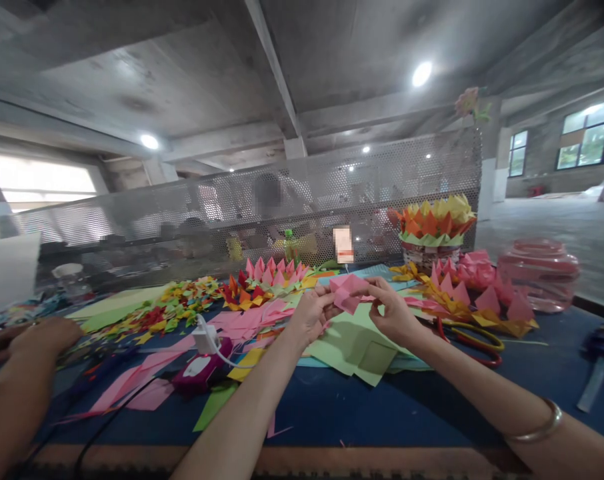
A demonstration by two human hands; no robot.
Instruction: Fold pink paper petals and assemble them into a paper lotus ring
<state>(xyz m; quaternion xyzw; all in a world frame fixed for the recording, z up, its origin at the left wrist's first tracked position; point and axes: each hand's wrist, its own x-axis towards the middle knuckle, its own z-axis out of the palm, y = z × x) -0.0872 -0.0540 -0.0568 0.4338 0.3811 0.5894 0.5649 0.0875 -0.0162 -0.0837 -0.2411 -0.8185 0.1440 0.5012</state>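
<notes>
A small folded piece of pink paper is held up between my two hands over the table. My left hand pinches its left side between thumb and fingers. My right hand has its fingertips closed on the paper's right edge. Beneath the hands lie light green sheets on the blue tabletop. Pink paper strips are spread just left of my left hand.
Another person's hand is at the far left. A purple power strip with a white plug and cable sits front left. Scissors, paper flowers and a pink plastic jar stand right. A perforated metal screen rises behind.
</notes>
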